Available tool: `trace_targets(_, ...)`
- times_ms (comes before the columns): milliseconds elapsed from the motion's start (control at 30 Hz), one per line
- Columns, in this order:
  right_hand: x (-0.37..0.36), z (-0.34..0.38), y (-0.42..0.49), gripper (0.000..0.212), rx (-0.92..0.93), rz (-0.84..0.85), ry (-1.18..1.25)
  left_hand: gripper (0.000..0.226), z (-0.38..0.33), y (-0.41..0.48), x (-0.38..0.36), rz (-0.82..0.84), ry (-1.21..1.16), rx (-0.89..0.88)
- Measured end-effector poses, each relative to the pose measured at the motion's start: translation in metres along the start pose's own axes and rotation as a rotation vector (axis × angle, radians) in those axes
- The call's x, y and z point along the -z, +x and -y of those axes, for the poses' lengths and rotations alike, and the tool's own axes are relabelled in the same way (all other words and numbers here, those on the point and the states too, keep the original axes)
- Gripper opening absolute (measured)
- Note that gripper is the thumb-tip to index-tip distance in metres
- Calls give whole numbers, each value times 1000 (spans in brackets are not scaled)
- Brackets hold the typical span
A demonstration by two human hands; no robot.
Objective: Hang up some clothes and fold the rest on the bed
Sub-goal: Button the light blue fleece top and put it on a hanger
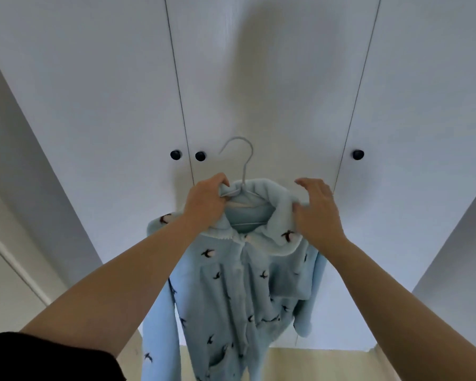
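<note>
Gripping wire hanger [247, 166] and collar of bird-print blue pajama top [231, 292] at frame centre with left hand [204, 204], fingers curled. Resting right hand [316, 210], fingers loosely extended, on collar's right side. Held up before white wardrobe doors [259, 78] with dark knobs [175, 154].

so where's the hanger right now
Head view, centre: the hanger sits inside the collar of the blue top, gripped by the left hand, hook up before the white wardrobe doors.

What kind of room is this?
Probably a bedroom: tall white wardrobe doors with round dark knobs, and a blue top on a hanger held up in front of them.
</note>
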State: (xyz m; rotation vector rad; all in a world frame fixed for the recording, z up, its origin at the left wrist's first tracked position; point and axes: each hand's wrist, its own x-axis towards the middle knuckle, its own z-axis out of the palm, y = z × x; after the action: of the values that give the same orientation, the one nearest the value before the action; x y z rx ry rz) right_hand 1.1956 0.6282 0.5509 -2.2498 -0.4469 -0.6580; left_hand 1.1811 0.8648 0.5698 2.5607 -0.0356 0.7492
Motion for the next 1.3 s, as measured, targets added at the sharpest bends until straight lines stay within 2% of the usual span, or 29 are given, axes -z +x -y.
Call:
trace_targets(33, -6, 10, 11, 44, 83, 135, -3, 14, 5, 4, 3, -13, -4, -8)
trace_targets(100, -18, 27, 29, 52, 54, 480, -92, 14, 15, 10, 8, -46, -10, -41)
trace_targets(133, -24, 33, 36, 51, 7, 585, -150, 14, 20, 11, 11, -60, -11, -63)
trace_targets(167, -29, 37, 42, 45, -22, 608, -184, 16, 25, 12, 13, -63, -19, -84)
trace_targets(267, -48, 46, 51, 19, -54, 394, -145, 33, 41, 16, 24, -48, -95, -93)
trace_targets(333, -58, 52, 52, 13, -122, 250, -117, 44, 57, 21, 35, -57, 7, -76)
trace_targets(400, -68, 58, 50, 11, -177, 153, -68, 31, 72, 22, 43, -33, 187, -57)
trace_targets(433, -72, 61, 49, 11, -202, 102, -45, 21, 77, 19, 45, -1, 202, -37)
trace_targets(533, -82, 70, 47, 15, -265, -29, -7, 14, 83, 9, 37, 178, 35, -100)
trace_targets(600, -84, 71, 48, 15, -290, -2, -15, 17, 89, 10, 41, 348, -174, -118)
trace_targets(633, -84, 68, 48, 14, -300, 36, -10, 21, 94, 16, 45, 341, -291, -73)
trace_targets(700, -81, 63, 47, 12, -329, 97, 36, 25, 111, 37, 53, 88, -384, 118)
trace_targets(733, -81, 62, 45, 12, -346, 109, 65, 21, 121, 50, 56, -32, -322, 209)
trace_targets(767, -80, 62, 43, 14, -358, 116, 85, 19, 131, 61, 58, -65, -209, 271)
trace_targets(800, -80, 62, 41, 17, -367, 127, 95, 24, 137, 70, 58, -18, -107, 297)
trace_targets(867, -81, 64, 38, 16, -382, 156, 91, 41, 142, 87, 51, 155, -39, 252)
trace_targets(933, -81, 65, 38, 10, -404, 181, 58, 42, 137, 100, 40, 207, -68, 163)
trace_targets(1167, -69, 58, 20, 10, -572, 229, -137, 14, 121, 98, 33, -2, -120, 154)
trace_targets(1300, -72, 64, 6, 12, -585, 331, -217, 18, 109, 47, 48, -148, -220, 182)
